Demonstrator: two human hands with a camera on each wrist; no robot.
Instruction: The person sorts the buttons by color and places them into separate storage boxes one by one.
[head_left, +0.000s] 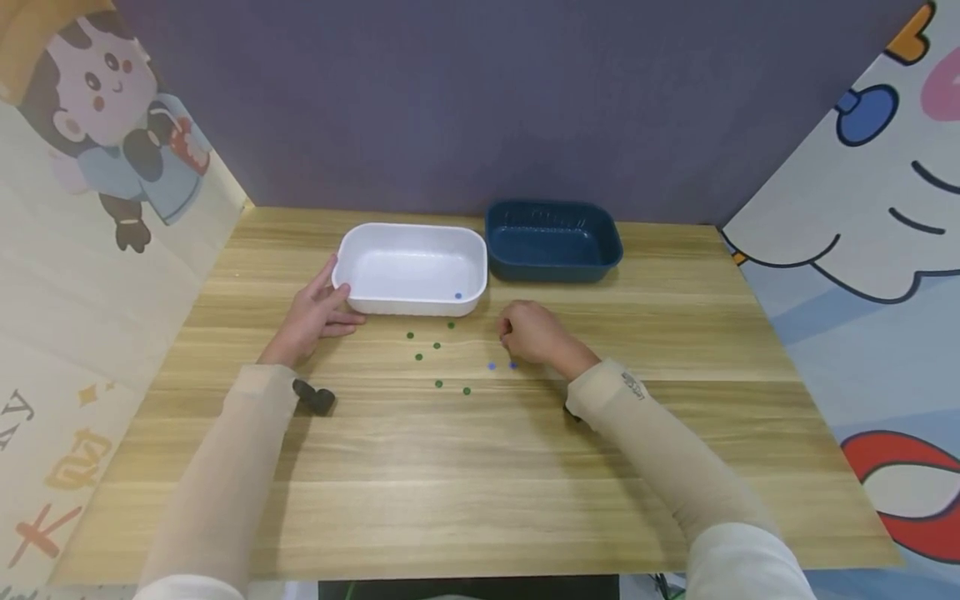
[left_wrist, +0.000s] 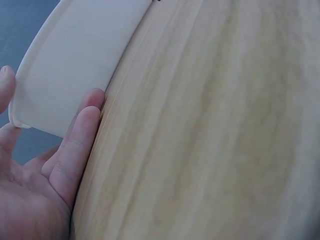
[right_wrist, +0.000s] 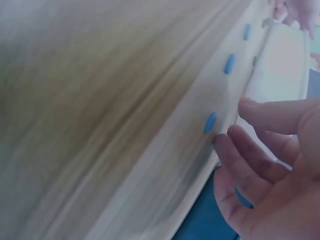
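At the left front corner of a white plastic basin (head_left: pixel 408 310), my left hand (head_left: pixel 315 317) rests with fingers spread along its sides. The left wrist view shows two straight fingers (left_wrist: pixel 75 150) against the basin's outer wall. My right hand (head_left: pixel 536 333) is low over the table with its fingers bent. In the right wrist view the thumb and index finger stand apart, close to a blue disc (right_wrist: pixel 210 122) on the tabletop. Two more blue discs (head_left: pixel 491 366) lie nearby. Another blue piece (head_left: pixel 458 296) shows inside the basin, toward its front right.
Several small green discs (head_left: pixel 437 346) are scattered between the hands, in front of the white basin. Right beside that basin stands a dark blue basin (head_left: pixel 555 272), near the back wall. The wooden table (head_left: pixel 450 483) reaches toward the viewer.
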